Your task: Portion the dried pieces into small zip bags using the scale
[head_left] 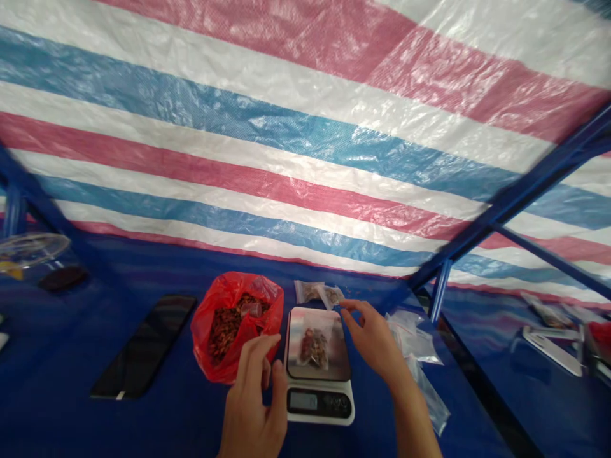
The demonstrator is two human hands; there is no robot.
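Note:
A small clear plastic bag with brownish dried pieces [314, 346] lies on the metal plate of a kitchen scale [321, 405]. My left hand [255, 388] is at the scale's left side, thumb and fingers apart, with nothing in it. Its fingertips reach the near edge of a red plastic bag [203, 346] full of brown dried pieces, where a small clear cup [251, 309] rests. My right hand [370, 337] hovers at the scale's right edge, fingers spread, close to a filled small bag [331, 296]. I cannot tell whether it touches that bag.
Another filled bag [309, 291] lies behind the scale. Several flat clear zip bags [417, 343] lie at right. A dark phone [146, 346] is on the blue surface at left. Blue frame bars [442, 286] stand at right, before a striped tarp [267, 184].

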